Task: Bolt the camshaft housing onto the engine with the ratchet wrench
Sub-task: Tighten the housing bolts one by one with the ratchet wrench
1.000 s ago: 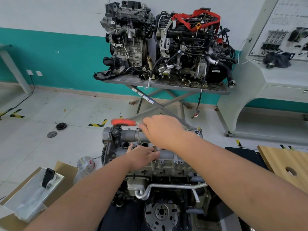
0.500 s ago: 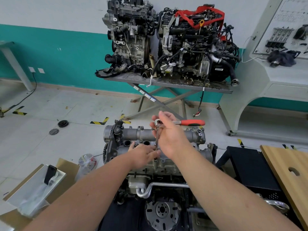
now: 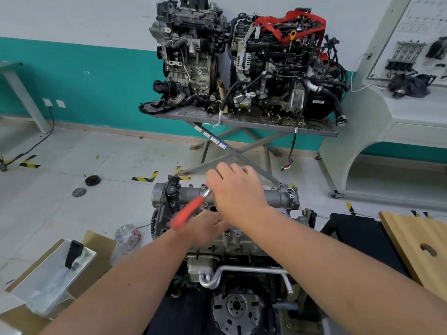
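Both forearms reach in from the bottom edge toward the engine (image 3: pixel 232 240) at centre frame. The right hand (image 3: pixel 238 192) hovers knuckles-up over the housing (image 3: pixel 278 197), its fingers curled round the head end of the ratchet (image 3: pixel 189 211). The red handle slants out from under that hand toward 8 o'clock and is blurred. The left hand (image 3: pixel 205 226) sits just below and to the left of the right one, low against the top of the engine, with the handle crossing over it. Its fingertips are hidden under the right hand, so whether it grips anything cannot be told.

The housing lies along the top of the engine, a grey tube-like casting running from the sprocket end at 9 o'clock to its capped end at 3 o'clock. The bolt and the socket are hidden beneath the right hand.

The floor (image 3: pixel 72 189) is pale tile with yellow-black tape marks. At 12 o'clock a grey worktop (image 3: pixel 242 120) on crossed legs carries two more engines (image 3: pixel 242 59) against a teal and white wall. At 7 o'clock an open cardboard box (image 3: pixel 96 259) holds a white tray with a dark, phone-like thing. A wooden board (image 3: pixel 416 240) with a hole lies at 4 o'clock, cut by the right edge. Two dark discs (image 3: pixel 85 186) lie on the floor at 9 o'clock.
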Demonstrator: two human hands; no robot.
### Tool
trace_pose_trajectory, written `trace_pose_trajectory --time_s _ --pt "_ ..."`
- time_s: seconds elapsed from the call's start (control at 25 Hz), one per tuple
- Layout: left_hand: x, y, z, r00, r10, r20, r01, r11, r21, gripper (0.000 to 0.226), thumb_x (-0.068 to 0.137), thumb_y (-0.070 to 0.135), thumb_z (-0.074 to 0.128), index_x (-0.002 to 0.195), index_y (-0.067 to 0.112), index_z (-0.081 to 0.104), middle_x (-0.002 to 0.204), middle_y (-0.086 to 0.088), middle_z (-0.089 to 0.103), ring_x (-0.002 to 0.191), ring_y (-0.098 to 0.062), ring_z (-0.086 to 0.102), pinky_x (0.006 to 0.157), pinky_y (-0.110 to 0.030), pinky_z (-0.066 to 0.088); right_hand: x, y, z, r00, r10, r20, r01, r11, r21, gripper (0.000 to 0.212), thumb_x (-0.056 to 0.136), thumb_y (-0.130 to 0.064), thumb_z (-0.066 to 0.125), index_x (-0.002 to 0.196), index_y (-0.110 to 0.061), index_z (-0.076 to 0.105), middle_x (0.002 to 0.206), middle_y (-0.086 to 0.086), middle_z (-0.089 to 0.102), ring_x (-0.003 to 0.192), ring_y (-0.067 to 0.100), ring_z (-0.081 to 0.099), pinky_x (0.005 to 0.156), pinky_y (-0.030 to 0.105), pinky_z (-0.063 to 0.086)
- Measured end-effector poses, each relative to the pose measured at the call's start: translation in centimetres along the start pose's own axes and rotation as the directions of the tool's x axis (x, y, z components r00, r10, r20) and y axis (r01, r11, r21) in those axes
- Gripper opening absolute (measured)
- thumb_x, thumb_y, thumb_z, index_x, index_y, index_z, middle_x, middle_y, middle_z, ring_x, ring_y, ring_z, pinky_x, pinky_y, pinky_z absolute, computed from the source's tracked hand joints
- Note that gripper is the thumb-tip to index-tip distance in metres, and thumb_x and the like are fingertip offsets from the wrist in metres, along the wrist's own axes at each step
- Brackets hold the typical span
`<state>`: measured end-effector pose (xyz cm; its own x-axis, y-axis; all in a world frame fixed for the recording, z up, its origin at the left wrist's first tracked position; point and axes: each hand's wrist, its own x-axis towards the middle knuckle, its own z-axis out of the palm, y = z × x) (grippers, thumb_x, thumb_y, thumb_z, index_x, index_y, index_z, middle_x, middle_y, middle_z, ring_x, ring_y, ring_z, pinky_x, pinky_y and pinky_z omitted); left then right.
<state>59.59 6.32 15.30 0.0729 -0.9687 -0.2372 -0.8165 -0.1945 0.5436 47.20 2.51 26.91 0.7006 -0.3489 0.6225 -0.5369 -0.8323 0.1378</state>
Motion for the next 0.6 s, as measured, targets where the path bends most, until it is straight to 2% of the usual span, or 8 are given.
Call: trace_pose_trajectory --time_s 0.12,0.24,0.32,0.4,0.48,0.52,0.56,0.6 --pt "0.3 0.1 0.0 0.998 -0.034 0.062 0.027 0.994 0.105 0.058 0.091 0.064 0.019 0.121 0.041 0.063 0.140 0.014 0.053 0.144 -0.008 0.021 0.119 -0.047 -0.012 0.8 -0.1 -1.2 0.962 0.068 0.266 -0.045 0.995 -0.089 0.040 0.095 -0.052 0.044 0.109 -0.016 0.054 0.095 0.006 0.055 0.085 0.028 0.052 0.079 0.045 0.043" --pt "0.3 0.3 -0.1 0.998 -0.014 0.069 0.006 0.994 0.113 0.058 0.090 0.067 0.016 0.115 0.046 0.064 0.139 0.017 0.052 0.146 -0.008 0.019 0.117 -0.047 -0.016 1.5 0.5 -2.1 0.908 -0.005 0.418 0.016 1.000 -0.023 0.053 0.095 -0.059 0.020 0.122 -0.021 0.045 0.104 0.007 0.051 0.094 0.029 0.050 0.076 0.043 0.040" --pt "0.1 0.4 -0.1 0.997 -0.022 0.074 0.018 0.998 0.058 0.053 0.095 0.065 0.020 0.104 0.045 0.068 0.129 0.020 0.057 0.143 -0.010 0.027 0.116 -0.048 -0.016 1.9 0.9 -2.6 0.885 -0.028 0.464 0.014 0.999 0.033 0.055 0.096 -0.057 0.012 0.121 -0.023 0.048 0.105 0.006 0.051 0.097 0.027 0.050 0.074 0.040 0.038" --pt "-0.2 0.9 -0.4 0.997 -0.025 0.077 0.023 0.999 0.029 0.052 0.098 0.064 0.023 0.102 0.043 0.070 0.127 0.024 0.056 0.144 -0.011 0.027 0.115 -0.048 -0.017 2.4 0.9 -2.5 0.891 -0.016 0.454 0.003 1.000 0.028 0.049 0.103 -0.051 0.018 0.112 -0.022 0.057 0.101 0.003 0.059 0.093 0.024 0.055 0.068 0.035 0.038" --pt "-0.2 1.0 -0.4 0.995 -0.030 0.093 0.026 0.999 0.041 0.050 0.099 0.064 0.023 0.105 0.043 0.068 0.137 0.023 0.052 0.146 -0.012 0.024 0.115 -0.050 -0.018 3.3 0.9 -2.6 0.842 0.111 0.528 -0.171 0.983 0.067 0.043 0.106 -0.044 0.027 0.093 -0.019 0.059 0.087 0.003 0.064 0.078 0.024 0.059 0.058 0.031 0.037" --pt "-0.3 1.0 -0.4 0.995 -0.020 0.097 0.015 0.998 0.058 0.049 0.100 0.064 0.023 0.107 0.044 0.067 0.141 0.021 0.050 0.146 -0.013 0.023 0.115 -0.051 -0.017 3.7 1.1 -2.5 0.788 0.196 0.583 -0.350 0.922 0.163 0.041 0.105 -0.040 0.032 0.086 -0.015 0.058 0.080 0.004 0.065 0.070 0.024 0.061 0.054 0.031 0.040" --pt "-0.4 1.1 -0.4 0.995 -0.014 0.101 0.007 0.997 0.072 0.049 0.100 0.064 0.022 0.108 0.045 0.066 0.143 0.020 0.048 0.146 -0.013 0.023 0.115 -0.052 -0.016 3.9 1.4 -2.6 0.700 0.283 0.655 -0.579 0.762 0.290 0.037 0.105 -0.034 0.037 0.084 -0.011 0.058 0.074 0.005 0.067 0.065 0.022 0.065 0.052 0.028 0.045" --pt "-0.4 1.1 -0.4 0.995 -0.012 0.102 0.005 0.997 0.077 0.049 0.100 0.064 0.022 0.109 0.045 0.066 0.144 0.020 0.048 0.146 -0.013 0.023 0.116 -0.053 -0.016 3.9 1.7 -2.6 0.596 0.338 0.728 -0.777 0.470 0.418 0.029 0.103 -0.026 0.042 0.087 -0.009 0.059 0.069 0.005 0.069 0.060 0.020 0.067 0.050 0.023 0.047"
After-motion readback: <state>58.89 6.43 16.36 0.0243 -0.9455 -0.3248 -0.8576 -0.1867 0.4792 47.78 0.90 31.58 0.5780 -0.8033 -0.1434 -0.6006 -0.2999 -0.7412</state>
